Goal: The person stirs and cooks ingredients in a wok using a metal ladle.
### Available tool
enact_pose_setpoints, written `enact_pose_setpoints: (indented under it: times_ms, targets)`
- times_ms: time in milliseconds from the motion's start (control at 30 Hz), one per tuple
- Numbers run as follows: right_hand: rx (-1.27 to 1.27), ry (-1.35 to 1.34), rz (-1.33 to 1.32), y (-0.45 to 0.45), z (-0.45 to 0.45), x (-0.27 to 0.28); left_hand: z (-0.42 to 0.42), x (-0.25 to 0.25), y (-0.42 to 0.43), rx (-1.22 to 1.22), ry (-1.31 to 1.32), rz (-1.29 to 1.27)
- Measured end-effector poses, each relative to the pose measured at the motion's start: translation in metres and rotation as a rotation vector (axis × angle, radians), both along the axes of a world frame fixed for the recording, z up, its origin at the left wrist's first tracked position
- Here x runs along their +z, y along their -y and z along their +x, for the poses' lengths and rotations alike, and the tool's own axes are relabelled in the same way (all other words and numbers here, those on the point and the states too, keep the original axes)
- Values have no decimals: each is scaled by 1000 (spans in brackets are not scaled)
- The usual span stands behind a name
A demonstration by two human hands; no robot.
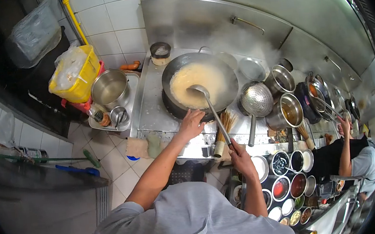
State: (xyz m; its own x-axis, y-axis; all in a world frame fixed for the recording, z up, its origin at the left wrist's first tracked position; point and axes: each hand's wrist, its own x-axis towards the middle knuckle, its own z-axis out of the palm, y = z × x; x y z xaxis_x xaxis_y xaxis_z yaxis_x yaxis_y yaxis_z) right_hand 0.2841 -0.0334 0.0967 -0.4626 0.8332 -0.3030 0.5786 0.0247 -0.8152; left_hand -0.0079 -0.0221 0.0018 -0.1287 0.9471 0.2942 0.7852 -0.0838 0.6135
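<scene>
A dark wok point(223, 69) stands on the stove with pale yellowish liquid point(185, 78) in it, and steam rises around it. My right hand point(242, 159) is wrapped round the handle of a long metal ladle point(198, 90), whose bowl rests in the liquid. At the wok's near edge is my left hand point(192, 124), its fingers bent toward the rim; whether they grip anything is hidden. A bamboo brush point(226, 129) lies just right of my left hand, beneath the ladle's handle.
Right of the wok are a perforated strainer point(257, 100) and metal pots point(279, 80). Seasoning containers point(281, 188) fill the near right. A co-worker point(358, 158) stands at far right. On the left are a large pot point(110, 89) and a yellow basket point(84, 80).
</scene>
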Motion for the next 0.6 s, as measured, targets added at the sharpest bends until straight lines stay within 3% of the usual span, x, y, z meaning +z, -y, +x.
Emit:
enact_pose_setpoints:
  times_ms: [100, 167, 267, 600]
  targets:
    - [64, 48, 118, -19, -18, -33, 1, 1, 0, -6, 12, -34]
    - [85, 186, 180, -17, -47, 2, 0, -4, 0, -6, 25, 2]
    - [118, 223, 275, -42, -66, -36, -1, -4, 1, -10, 23, -9]
    - [57, 433, 569, -73, -111, -60, 0, -2, 2, -7, 26, -27]
